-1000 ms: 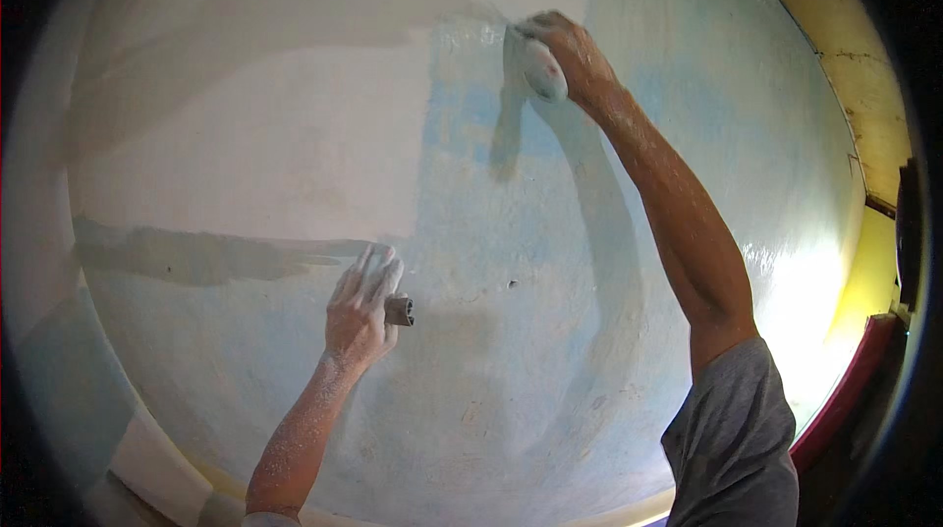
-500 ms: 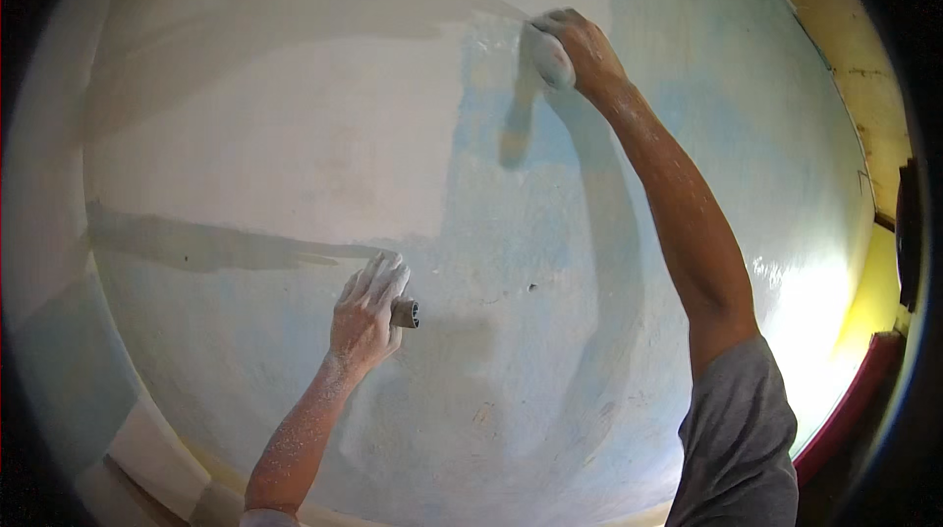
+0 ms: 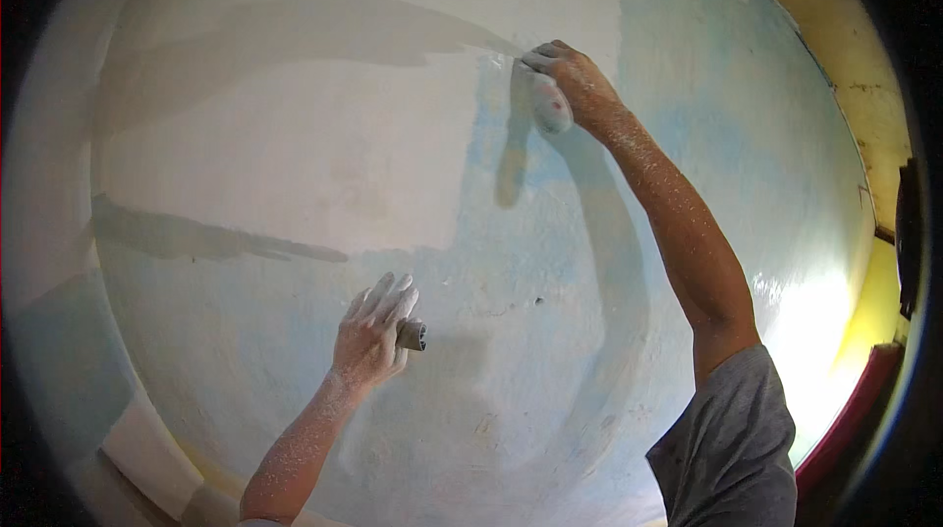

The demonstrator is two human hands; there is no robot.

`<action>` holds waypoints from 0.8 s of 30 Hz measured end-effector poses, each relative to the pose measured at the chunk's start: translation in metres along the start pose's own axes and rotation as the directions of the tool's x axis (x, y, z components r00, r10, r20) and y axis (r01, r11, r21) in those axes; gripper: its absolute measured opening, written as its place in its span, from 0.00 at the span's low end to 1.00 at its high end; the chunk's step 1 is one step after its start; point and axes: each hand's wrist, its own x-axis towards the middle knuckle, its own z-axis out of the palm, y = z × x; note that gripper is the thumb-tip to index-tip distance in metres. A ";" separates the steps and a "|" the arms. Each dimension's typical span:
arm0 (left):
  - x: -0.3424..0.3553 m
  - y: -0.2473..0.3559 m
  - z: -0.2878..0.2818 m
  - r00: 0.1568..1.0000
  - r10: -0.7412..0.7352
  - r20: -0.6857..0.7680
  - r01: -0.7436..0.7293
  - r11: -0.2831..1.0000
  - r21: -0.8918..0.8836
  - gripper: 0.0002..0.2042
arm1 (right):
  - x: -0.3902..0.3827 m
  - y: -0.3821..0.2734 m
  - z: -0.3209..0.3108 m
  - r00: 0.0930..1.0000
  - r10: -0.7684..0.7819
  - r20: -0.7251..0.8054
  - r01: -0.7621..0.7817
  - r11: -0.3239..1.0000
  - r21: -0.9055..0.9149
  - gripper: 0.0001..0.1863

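Pale coat (image 3: pixel 344 154) covers the upper left of the wall (image 3: pixel 226 311) and runs along the top; looks like the finished part. Grey bands across it read as shadows to me. Below it, blue-grey shows: not covered.

Left hand (image 3: pixel 373 342), dusted white, is just below the coat's lower edge. Fingers extended, slightly fanned; a short grey block (image 3: pixel 413 334) sits gripped at the thumb side. Can't tell if the fingertips touch the wall.

Middle: blue notch cuts into the coat. Small dark hole (image 3: pixel 539 301) below it, unfilled by the look of it.

Pale oval (image 3: pixel 553 107) is at the notch's top, fingers of the right hand (image 3: pixel 582 90) curled over its upper end. Exact pinch and wall contact: can't tell.

Far right: wall mostly blue, uncoated. My read: partly done, lower and right areas left.
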 end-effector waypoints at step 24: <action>-0.003 0.038 -0.030 0.960 -0.274 0.050 0.279 0.944 -0.178 0.43 | -0.148 -0.162 0.017 0.868 -0.160 0.470 0.002 0.948 0.319 0.07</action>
